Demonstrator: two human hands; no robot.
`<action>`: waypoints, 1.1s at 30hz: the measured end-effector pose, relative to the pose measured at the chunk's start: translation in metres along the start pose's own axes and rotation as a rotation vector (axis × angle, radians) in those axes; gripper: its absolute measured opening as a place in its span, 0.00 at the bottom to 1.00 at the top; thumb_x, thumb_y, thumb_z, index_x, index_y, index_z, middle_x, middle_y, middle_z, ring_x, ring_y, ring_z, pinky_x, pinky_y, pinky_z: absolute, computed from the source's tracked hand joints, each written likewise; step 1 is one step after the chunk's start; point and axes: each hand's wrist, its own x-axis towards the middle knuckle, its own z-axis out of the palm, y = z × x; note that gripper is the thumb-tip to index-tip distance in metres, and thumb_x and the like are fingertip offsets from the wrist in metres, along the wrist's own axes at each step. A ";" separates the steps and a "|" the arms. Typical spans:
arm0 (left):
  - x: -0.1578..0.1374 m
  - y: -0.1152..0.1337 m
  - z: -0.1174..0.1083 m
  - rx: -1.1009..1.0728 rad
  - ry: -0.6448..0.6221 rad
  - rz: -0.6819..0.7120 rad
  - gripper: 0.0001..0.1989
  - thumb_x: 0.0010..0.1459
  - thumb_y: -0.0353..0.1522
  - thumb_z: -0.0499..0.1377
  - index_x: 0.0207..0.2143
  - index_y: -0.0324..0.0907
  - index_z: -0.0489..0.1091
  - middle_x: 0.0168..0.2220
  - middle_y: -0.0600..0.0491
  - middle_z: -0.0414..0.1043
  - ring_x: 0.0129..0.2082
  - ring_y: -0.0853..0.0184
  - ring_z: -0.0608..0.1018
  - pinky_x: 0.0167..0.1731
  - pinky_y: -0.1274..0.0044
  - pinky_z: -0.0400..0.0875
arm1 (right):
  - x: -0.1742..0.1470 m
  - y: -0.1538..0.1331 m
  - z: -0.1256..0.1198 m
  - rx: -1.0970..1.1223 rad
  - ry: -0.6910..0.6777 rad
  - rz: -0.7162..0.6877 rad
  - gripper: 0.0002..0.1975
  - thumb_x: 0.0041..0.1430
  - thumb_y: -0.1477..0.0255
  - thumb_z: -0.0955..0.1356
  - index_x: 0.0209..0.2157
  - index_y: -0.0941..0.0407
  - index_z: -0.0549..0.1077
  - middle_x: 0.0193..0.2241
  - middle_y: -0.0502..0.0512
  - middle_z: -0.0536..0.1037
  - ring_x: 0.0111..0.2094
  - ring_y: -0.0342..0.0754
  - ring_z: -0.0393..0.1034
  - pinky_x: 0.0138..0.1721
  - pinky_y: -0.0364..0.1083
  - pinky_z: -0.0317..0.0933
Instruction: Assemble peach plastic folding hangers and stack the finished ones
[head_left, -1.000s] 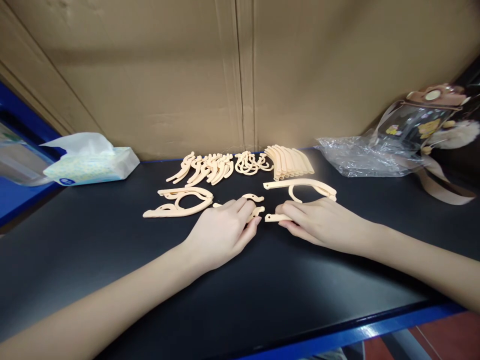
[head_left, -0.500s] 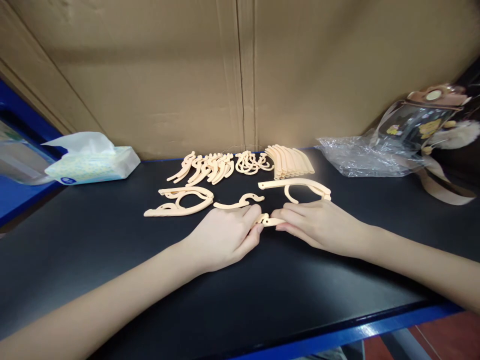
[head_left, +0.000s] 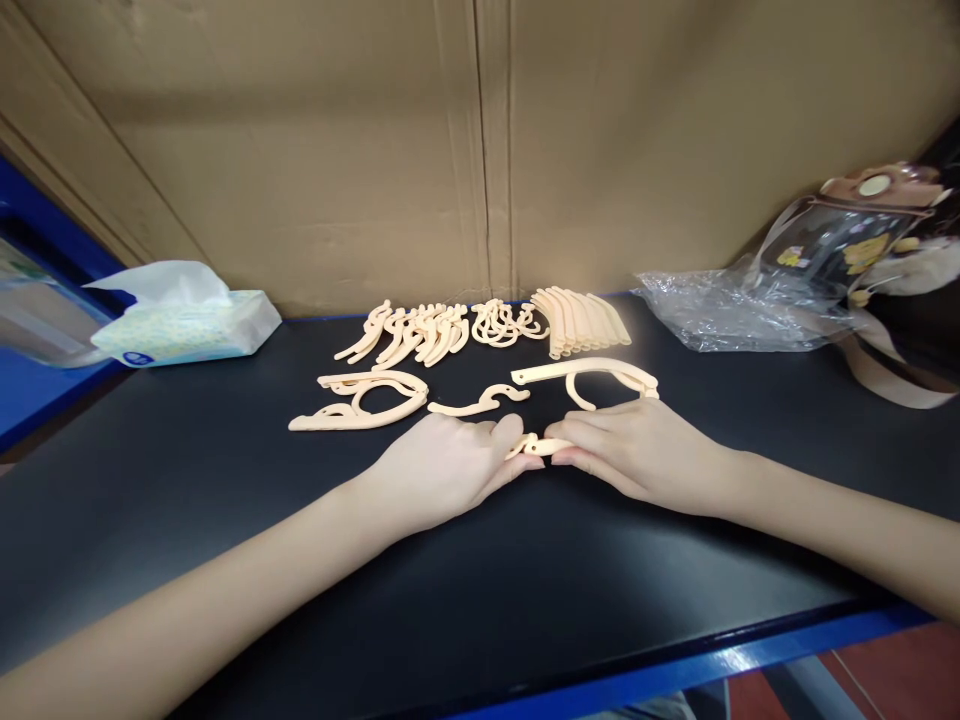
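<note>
Joining seems in hand: left grip (head_left: 454,468) pinches a beige piece (head_left: 519,447), right grip (head_left: 641,448) a bar (head_left: 554,446), ends meeting between them; next calls for aligned pressing.

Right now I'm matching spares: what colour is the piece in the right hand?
The piece is pale beige, clearest in head view.
</note>
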 end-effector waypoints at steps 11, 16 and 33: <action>0.001 0.000 -0.002 0.233 0.022 0.088 0.18 0.68 0.40 0.41 0.28 0.41 0.58 0.20 0.55 0.67 0.17 0.67 0.74 0.15 0.79 0.53 | -0.001 0.000 0.001 0.152 -0.075 0.054 0.21 0.70 0.65 0.52 0.39 0.58 0.71 0.29 0.53 0.77 0.29 0.45 0.71 0.31 0.44 0.56; 0.001 0.000 -0.004 0.250 0.056 0.091 0.19 0.68 0.40 0.41 0.29 0.41 0.59 0.21 0.55 0.67 0.19 0.68 0.74 0.16 0.80 0.56 | -0.002 0.000 0.001 0.132 -0.066 0.048 0.21 0.70 0.65 0.52 0.37 0.58 0.71 0.29 0.53 0.77 0.29 0.45 0.71 0.30 0.44 0.56; 0.000 0.001 -0.002 0.309 0.175 0.129 0.19 0.68 0.38 0.43 0.26 0.41 0.60 0.18 0.57 0.66 0.16 0.69 0.72 0.15 0.77 0.51 | -0.001 0.001 -0.002 0.218 -0.083 0.045 0.19 0.69 0.67 0.53 0.38 0.57 0.71 0.29 0.53 0.77 0.30 0.46 0.71 0.33 0.44 0.57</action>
